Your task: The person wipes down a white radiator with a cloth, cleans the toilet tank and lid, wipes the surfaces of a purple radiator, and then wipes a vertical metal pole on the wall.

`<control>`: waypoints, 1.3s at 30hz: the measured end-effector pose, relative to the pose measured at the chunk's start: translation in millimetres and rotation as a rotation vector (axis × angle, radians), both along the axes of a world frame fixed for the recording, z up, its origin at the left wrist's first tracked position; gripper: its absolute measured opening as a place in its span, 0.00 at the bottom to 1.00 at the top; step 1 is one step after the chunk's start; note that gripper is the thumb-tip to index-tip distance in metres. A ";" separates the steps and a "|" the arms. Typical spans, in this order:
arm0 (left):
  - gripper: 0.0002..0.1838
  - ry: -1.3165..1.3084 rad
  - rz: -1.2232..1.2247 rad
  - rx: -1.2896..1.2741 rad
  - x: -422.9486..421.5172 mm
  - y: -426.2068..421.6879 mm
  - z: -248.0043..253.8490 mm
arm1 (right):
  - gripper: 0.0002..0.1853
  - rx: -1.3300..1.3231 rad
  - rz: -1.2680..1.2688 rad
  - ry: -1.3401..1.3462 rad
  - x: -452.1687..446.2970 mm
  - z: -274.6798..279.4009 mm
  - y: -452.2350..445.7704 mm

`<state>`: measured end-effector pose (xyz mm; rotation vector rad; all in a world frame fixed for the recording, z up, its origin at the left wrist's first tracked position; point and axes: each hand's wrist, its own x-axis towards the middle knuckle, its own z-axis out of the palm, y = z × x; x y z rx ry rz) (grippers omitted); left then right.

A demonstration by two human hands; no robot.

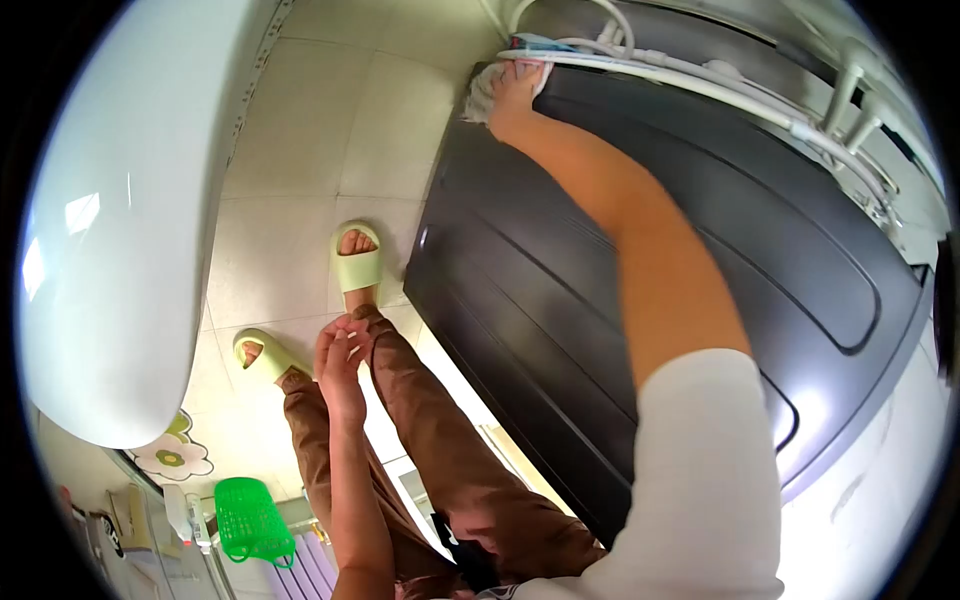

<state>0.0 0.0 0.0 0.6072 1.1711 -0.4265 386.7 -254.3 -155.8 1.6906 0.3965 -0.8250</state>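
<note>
My right hand (513, 98) reaches far out over the dark grey ribbed panel of a large appliance (560, 260). Its fingers press a whitish cloth (484, 92) against the panel's far corner, beside white hoses (690, 80). My left hand (343, 362) hangs in front of my brown trousers, fingers loosely curled and apart, with nothing in it.
On the left is a large white rounded fixture (120, 220). My feet, in light green slippers (357, 268), stand on beige floor tiles (285, 230). A green plastic basket (250, 515), bottles (178, 510) and a flower-shaped mat (172, 457) are at the lower left. Pipes run along the upper right.
</note>
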 end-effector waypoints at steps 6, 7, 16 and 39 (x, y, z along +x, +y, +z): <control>0.15 0.048 -0.040 0.000 -4.6 -10.6 -0.2 | 0.37 -0.070 0.224 0.016 -16.1 -17.1 15.0; 0.15 0.034 -0.037 -0.007 -6.1 -12.1 -1.2 | 0.35 -0.020 0.223 0.038 -17.2 -11.7 10.6; 0.15 -0.121 -0.087 0.010 -9.6 2.3 52.3 | 0.26 0.312 0.178 0.412 -120.3 74.0 8.5; 0.25 -0.612 -0.564 0.245 40.6 135.5 469.5 | 0.19 1.932 -1.099 -0.169 -289.6 592.8 119.2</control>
